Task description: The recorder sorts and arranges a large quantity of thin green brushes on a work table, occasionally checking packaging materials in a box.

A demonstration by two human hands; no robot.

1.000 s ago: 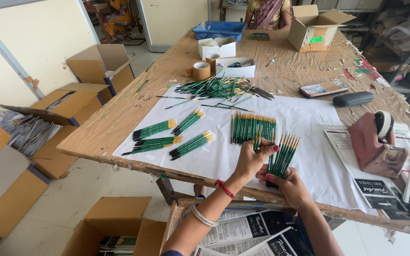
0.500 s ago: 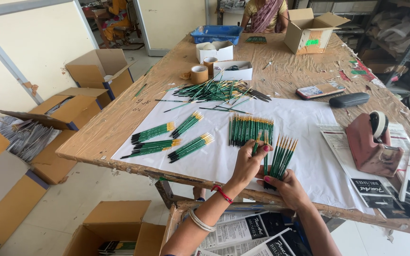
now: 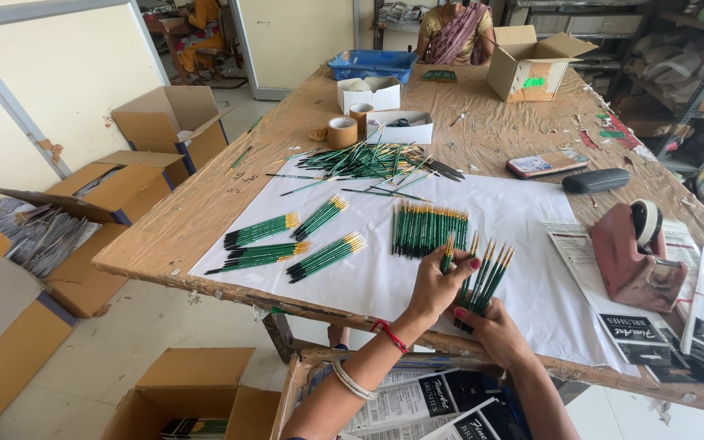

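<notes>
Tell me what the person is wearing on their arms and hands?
The left hand has red-painted nails, a red thread band at the wrist and silver bangles further up the forearm. The right hand also shows red nails, with no band or bangle visible. Both forearms are bare; no sleeves show.

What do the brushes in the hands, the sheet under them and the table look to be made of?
Brushes: glossy green-painted handles, probably wood, with yellowish metal-looking ferrules. Sheet: white matte paper, flat and thin-edged. Table: worn, streaked wood or plywood, with a ragged edge.
</notes>
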